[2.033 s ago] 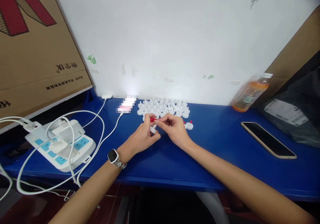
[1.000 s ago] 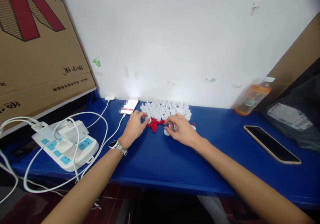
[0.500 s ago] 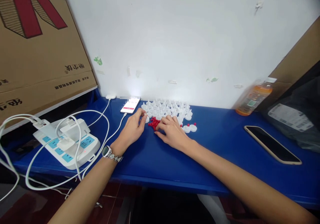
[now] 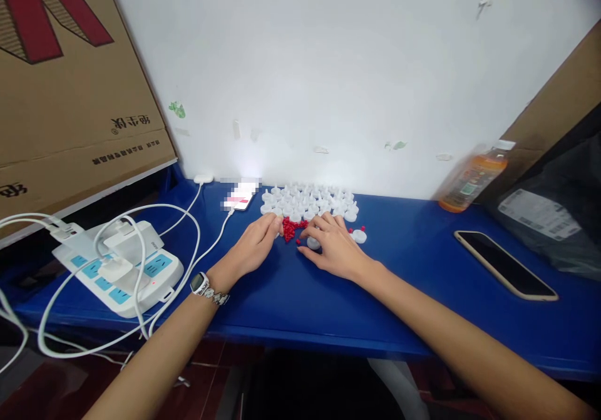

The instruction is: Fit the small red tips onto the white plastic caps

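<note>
Right hand (image 4: 334,248): fingertips pinching a small white round disc (image 4: 313,243) on the blue tabletop (image 4: 375,295). Left hand (image 4: 253,245): flat, loose, holding nothing, fingertips at a heap of tiny red beads (image 4: 291,227). Behind: clustered white plastic caps (image 4: 310,201). Far right: dark phone (image 4: 504,263).

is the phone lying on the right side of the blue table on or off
Off, as far as shows: the beige-edged phone lies flat and face up on the blue table, its screen uniformly dark, with no cable plugged in.
</note>
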Action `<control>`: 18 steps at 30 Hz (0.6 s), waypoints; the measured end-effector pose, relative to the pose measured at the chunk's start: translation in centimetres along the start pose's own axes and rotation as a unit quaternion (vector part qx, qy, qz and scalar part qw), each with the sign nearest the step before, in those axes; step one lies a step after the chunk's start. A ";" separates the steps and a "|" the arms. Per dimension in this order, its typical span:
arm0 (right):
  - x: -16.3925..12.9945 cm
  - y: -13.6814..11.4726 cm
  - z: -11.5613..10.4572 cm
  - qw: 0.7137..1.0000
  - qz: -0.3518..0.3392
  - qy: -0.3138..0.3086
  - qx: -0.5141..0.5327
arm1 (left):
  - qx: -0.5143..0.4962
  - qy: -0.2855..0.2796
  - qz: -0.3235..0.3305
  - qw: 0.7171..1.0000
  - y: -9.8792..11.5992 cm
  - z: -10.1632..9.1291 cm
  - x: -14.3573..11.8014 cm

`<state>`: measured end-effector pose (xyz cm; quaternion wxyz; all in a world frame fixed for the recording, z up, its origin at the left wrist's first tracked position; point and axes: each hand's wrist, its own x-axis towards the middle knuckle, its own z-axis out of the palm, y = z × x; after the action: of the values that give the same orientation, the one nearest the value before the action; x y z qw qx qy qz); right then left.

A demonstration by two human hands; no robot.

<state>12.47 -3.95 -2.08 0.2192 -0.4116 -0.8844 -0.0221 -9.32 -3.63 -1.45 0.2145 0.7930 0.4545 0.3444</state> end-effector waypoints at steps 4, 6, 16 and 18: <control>0.6 0.2 0.9 1.000 -0.006 -0.001 -0.021 | 0.034 -0.031 0.007 0.999 -0.2 0.2 0.0; 0.9 0.3 1.1 1.000 -0.012 0.002 -0.025 | 0.043 -0.041 0.018 0.998 -0.5 0.4 0.0; 0.6 0.0 0.1 0.900 0.123 0.093 0.407 | -0.009 -0.081 0.023 0.996 0.0 1.5 -0.6; 0.6 -0.3 0.2 0.884 0.128 0.092 0.441 | -0.015 -0.088 0.029 0.996 0.2 1.8 -0.8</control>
<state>11.83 -3.64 -1.95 0.4592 -0.3779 -0.7185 0.3606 -8.13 -4.45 -2.79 0.2556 0.8297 0.4058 0.2855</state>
